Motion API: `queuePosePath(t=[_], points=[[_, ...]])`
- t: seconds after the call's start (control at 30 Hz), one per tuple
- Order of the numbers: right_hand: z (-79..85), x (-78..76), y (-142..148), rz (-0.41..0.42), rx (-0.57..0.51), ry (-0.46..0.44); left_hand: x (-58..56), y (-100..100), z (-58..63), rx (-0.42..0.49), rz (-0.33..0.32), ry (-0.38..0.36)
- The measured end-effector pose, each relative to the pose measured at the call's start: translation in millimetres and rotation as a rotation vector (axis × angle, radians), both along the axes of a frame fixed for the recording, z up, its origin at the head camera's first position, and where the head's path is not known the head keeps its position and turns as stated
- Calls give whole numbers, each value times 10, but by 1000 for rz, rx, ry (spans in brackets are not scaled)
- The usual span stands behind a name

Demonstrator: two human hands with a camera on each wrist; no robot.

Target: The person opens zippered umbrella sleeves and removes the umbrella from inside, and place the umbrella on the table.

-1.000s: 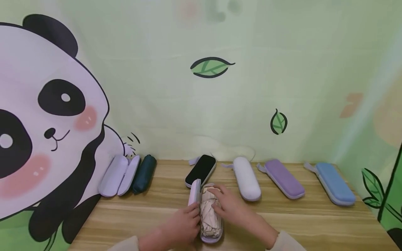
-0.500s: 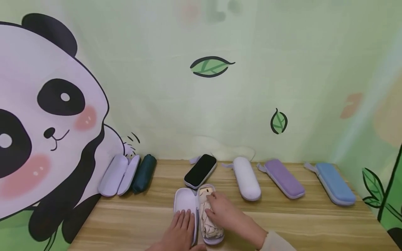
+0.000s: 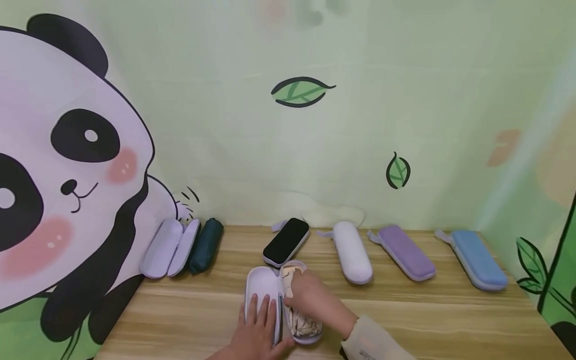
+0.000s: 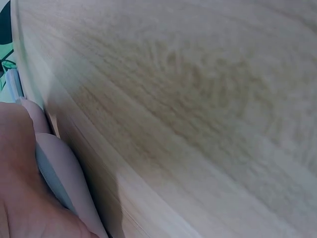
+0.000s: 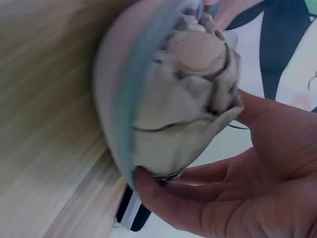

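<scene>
In front of me on the table lies an unzipped hard lilac case, its lid (image 3: 262,281) laid back to the left. A beige folded compact umbrella (image 3: 303,325) sits in the right half (image 3: 310,342), its cloth crumpled. My left hand (image 3: 254,325) rests on the lid with fingers straight and spread; the left wrist view shows this hand (image 4: 17,173) along the case's pale edge (image 4: 69,171). My right hand (image 3: 312,295) holds the umbrella near its far end and covers part of it. In the right wrist view, fingers and thumb bend round the umbrella (image 5: 173,111).
Behind stand a black-topped case (image 3: 287,241), a white case (image 3: 352,252), a purple case (image 3: 406,252) and a blue case (image 3: 479,260). At left are an opened lilac case (image 3: 162,250) and a dark green rolled bundle (image 3: 206,246). A panda-printed cloth backs the table.
The lid has gone from upright to lying back on the left. My left hand has moved from its side onto its inside. My right hand has closed round the umbrella's far end.
</scene>
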State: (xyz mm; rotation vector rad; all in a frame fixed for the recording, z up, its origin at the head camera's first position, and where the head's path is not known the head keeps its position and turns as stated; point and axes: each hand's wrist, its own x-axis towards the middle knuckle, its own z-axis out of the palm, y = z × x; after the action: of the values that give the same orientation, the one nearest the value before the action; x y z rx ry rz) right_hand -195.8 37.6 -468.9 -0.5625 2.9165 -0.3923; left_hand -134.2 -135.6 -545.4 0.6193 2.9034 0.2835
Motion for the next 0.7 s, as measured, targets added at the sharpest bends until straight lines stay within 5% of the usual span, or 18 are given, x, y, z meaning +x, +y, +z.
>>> queuePosePath(t=[0.53,0.7], points=[[-149,-127,82,-110,-166,-149,-36,13,-31,-14,-13,-5],[-179,-126,143,-115,-292,-182,-12,-33,7,-34,-5,-21]])
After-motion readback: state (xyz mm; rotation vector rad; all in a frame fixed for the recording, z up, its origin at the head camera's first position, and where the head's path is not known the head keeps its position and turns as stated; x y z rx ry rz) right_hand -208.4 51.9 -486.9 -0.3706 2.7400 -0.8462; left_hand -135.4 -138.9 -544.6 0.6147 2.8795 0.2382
